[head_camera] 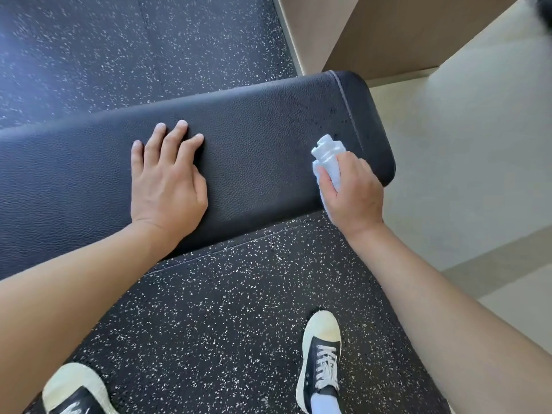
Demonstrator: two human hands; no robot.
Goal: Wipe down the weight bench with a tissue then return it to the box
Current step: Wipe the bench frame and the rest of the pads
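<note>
**Wiping the bench end, box out of sight**

I've got my left hand (167, 180) flat on the bench (254, 150), fingers spread straight, probably to brace me as I lean in. My right hand (352, 189) grips the bunched tissue (327, 158), fingers curled round it, pressed onto the pad near the stitched end where dark specks show. I see no tissue box here, so I can't say what it holds.
</note>
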